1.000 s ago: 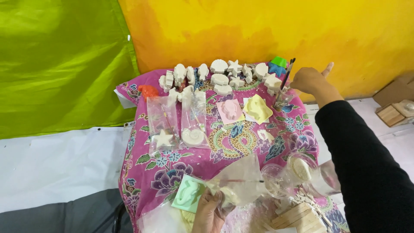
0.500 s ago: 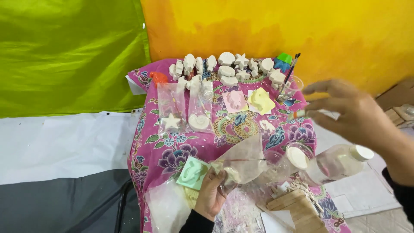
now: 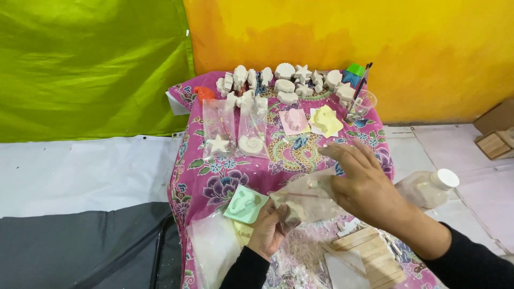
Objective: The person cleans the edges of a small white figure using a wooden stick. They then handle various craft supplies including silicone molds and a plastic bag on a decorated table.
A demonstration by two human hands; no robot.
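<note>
Taking the floral pink cloth [image 3: 214, 176] as your landmark, and working left to right: two sealed packets, a white star [image 3: 218, 143] and a spiral piece [image 3: 251, 143], lie at its middle left, below the row of white plaster figures [image 3: 284, 85] along its far edge.

At the near edge your left hand [image 3: 267, 230] pinches the lower corner of a clear plastic bag [image 3: 305, 198], just right of a mint green mould [image 3: 245, 203].

Your right hand [image 3: 364, 187] rests over the bag's upper right side, fingers spread and half curled, touching the film.

It looks like you are packing a plaster piece; the next move probably calls for steadying the opening and pressing it flat.

A white-capped jar [image 3: 428, 187] lies off the cloth's right edge.
</note>
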